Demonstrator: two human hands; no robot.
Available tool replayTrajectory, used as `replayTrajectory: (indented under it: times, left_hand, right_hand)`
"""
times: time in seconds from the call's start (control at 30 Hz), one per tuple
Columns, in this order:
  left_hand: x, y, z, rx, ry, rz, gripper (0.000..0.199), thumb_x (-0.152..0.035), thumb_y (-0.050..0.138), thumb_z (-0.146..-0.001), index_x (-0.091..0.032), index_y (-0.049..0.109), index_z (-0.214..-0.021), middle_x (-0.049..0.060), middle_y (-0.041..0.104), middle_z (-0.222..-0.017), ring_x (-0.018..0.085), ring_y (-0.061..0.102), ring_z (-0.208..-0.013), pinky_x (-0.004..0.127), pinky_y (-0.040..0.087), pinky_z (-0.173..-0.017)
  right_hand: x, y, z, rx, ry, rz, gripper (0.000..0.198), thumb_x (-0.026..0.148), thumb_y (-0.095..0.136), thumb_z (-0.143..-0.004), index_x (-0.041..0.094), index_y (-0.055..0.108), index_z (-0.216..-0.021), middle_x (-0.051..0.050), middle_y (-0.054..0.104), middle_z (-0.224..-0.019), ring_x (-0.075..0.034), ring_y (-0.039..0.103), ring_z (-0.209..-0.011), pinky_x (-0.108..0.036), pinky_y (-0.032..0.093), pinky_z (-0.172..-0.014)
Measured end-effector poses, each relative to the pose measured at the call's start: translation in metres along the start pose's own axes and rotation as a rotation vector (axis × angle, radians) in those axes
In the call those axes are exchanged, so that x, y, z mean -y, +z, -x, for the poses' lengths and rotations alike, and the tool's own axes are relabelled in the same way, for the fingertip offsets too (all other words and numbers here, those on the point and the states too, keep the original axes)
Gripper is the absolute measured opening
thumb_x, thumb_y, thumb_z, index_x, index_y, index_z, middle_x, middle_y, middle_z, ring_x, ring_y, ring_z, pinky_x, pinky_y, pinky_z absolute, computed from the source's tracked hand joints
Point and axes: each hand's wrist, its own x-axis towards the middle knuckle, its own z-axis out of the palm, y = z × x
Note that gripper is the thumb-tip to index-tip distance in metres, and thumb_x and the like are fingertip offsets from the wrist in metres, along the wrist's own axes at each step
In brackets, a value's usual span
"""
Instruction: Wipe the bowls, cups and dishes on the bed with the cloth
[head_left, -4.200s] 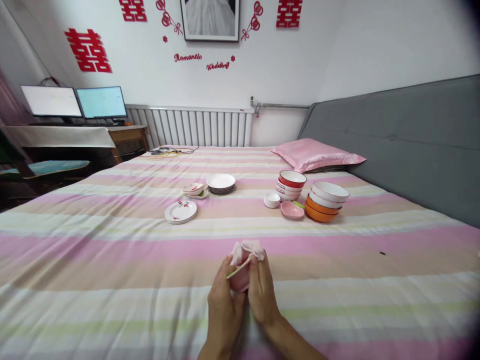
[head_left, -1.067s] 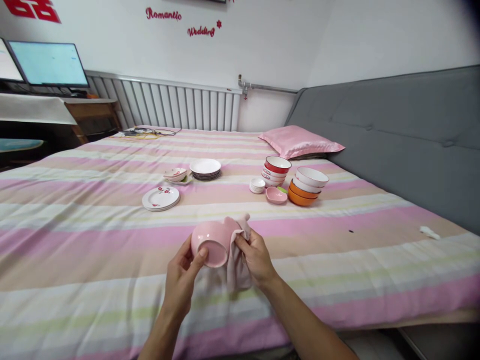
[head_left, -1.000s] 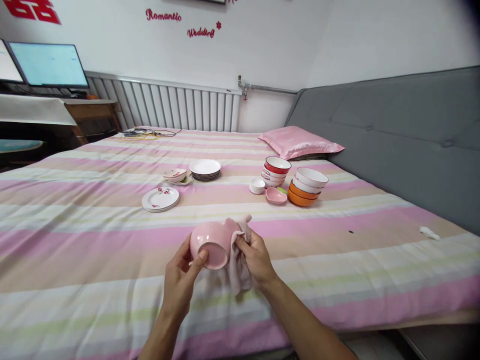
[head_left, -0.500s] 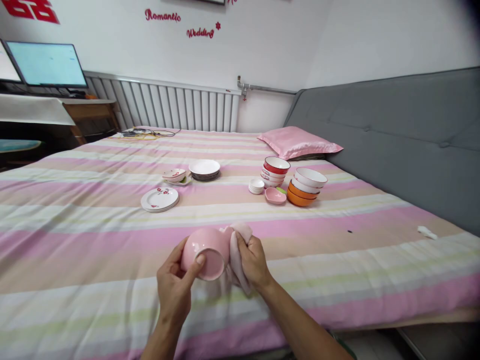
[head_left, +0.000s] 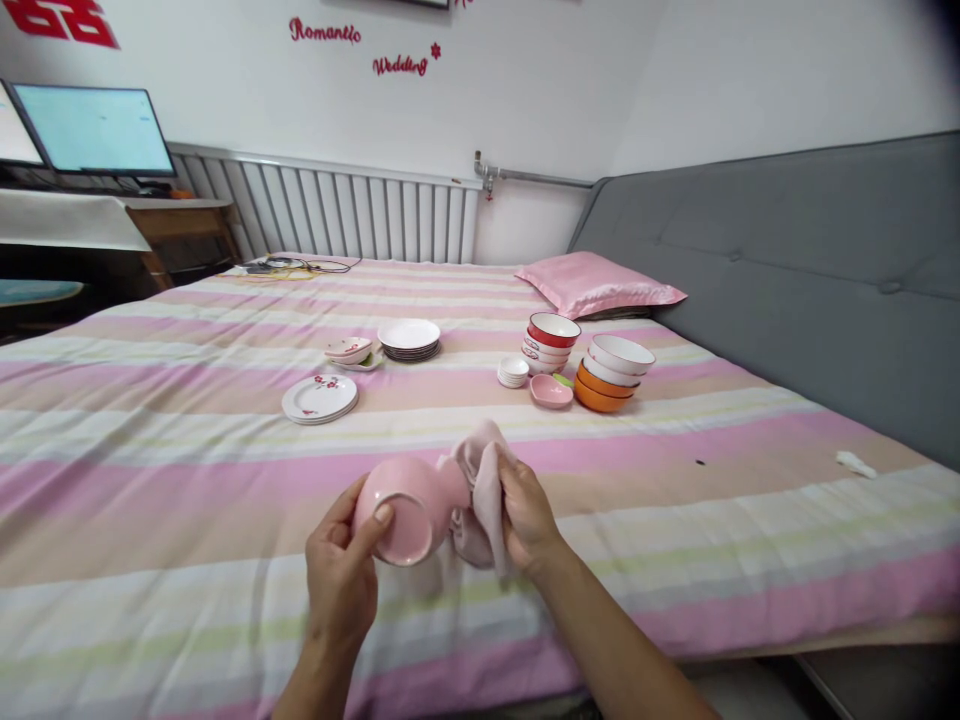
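A glossy pink bowl (head_left: 381, 478) is held tilted above the bed, its round foot ring facing me. A short pink part like a handle sticks out on its right side. My left hand (head_left: 341, 565) grips the bowl from the left, thumb pressed on its base. In my right hand (head_left: 527, 515) is a bunched pale pink cloth (head_left: 487, 500), closed between thumb and fingers. The cloth lies against the handle-like part. The bowl's inside is turned away from me.
On the striped bed stand flowered plates (head_left: 320, 398), white plates (head_left: 409, 333), small dishes (head_left: 349, 350), red-rimmed bowls (head_left: 553, 330), orange and white bowls (head_left: 606, 390), and a pink dish (head_left: 551, 392). A pink pillow (head_left: 596, 282) lies by the grey headboard (head_left: 787, 240).
My right hand and the cloth have shifted slightly right, and the cloth is more loosely bunched. The bowl has moved a little left with my left hand, baring more of its handle-like part.
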Motion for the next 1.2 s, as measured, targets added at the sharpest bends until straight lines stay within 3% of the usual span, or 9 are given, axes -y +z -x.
replayTrajectory:
  times: [0.13, 0.33, 0.7, 1.0, 1.2]
  left_hand:
    - [0.003, -0.001, 0.003, 0.054, 0.046, -0.152, 0.051, -0.030, 0.079, -0.053, -0.013, 0.068, -0.100, 0.006, 0.068, -0.092, 0.023, 0.059, -0.085, 0.027, 0.046, -0.069]
    - [0.006, -0.005, 0.004, 0.070, 0.064, -0.224, 0.050, -0.031, 0.078, -0.054, -0.014, 0.067, -0.099, 0.006, 0.066, -0.090, 0.022, 0.057, -0.083, 0.027, 0.045, -0.067]
    - [0.007, 0.004, 0.007, -0.001, -0.033, 0.024, 0.043, -0.027, 0.078, -0.054, -0.015, 0.069, -0.095, 0.002, 0.068, -0.084, 0.016, 0.057, -0.078, 0.021, 0.045, -0.066]
    - [0.003, 0.006, 0.004, -0.082, -0.119, 0.207, 0.038, -0.023, 0.079, -0.053, -0.013, 0.069, -0.089, 0.001, 0.068, -0.076, 0.011, 0.058, -0.069, 0.017, 0.045, -0.059]
    - [0.001, 0.008, 0.001, -0.142, -0.158, 0.348, 0.019, -0.016, 0.075, -0.057, -0.011, 0.067, -0.074, -0.002, 0.065, -0.067, 0.008, 0.056, -0.061, 0.014, 0.046, -0.053]
  right_hand:
    - [-0.010, 0.005, 0.005, 0.014, -0.010, 0.184, 0.033, 0.046, 0.070, -0.068, 0.014, 0.063, -0.071, 0.003, 0.055, -0.053, -0.009, 0.045, -0.046, -0.020, 0.038, -0.044]
    - [-0.023, 0.002, 0.004, 0.056, -0.114, 0.315, 0.031, 0.043, 0.068, -0.072, 0.013, 0.067, -0.079, -0.001, 0.062, -0.068, -0.012, 0.053, -0.062, -0.021, 0.044, -0.056]
    - [-0.025, 0.009, 0.007, 0.031, -0.100, 0.208, 0.032, 0.043, 0.070, -0.070, 0.013, 0.066, -0.080, -0.001, 0.064, -0.070, -0.012, 0.056, -0.066, -0.021, 0.045, -0.064]
    - [-0.031, 0.011, 0.013, -0.010, -0.113, 0.264, 0.034, 0.046, 0.069, -0.070, 0.013, 0.061, -0.071, 0.002, 0.053, -0.059, -0.009, 0.046, -0.056, -0.019, 0.039, -0.054]
    - [-0.036, 0.015, 0.017, -0.031, -0.129, 0.341, 0.038, 0.048, 0.068, -0.070, 0.013, 0.056, -0.062, 0.005, 0.047, -0.053, -0.007, 0.039, -0.051, -0.018, 0.034, -0.048]
